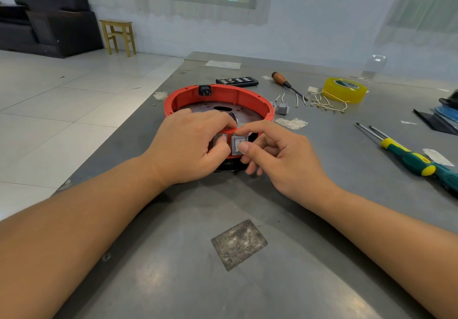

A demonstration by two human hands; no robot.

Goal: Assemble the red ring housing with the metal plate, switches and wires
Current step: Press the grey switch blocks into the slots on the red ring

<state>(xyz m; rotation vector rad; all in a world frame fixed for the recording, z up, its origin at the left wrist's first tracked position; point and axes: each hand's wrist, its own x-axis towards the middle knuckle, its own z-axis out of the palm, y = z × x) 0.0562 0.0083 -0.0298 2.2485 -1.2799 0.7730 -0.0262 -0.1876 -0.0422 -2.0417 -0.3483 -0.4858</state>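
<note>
Ring housing (219,98) mid-tabletop (173,256), plate (210,108) inside; tape roll (345,90) toward far right corner, wires (327,103) before it; screwdrivers (406,155) near right edge.

The ring (247,95) is red with a black socket (205,90), and the plate (203,106) inside is dark brown. On the grey table (247,219) lie yellow tape (345,90) and a green-and-yellow screwdriver (411,158).
</note>
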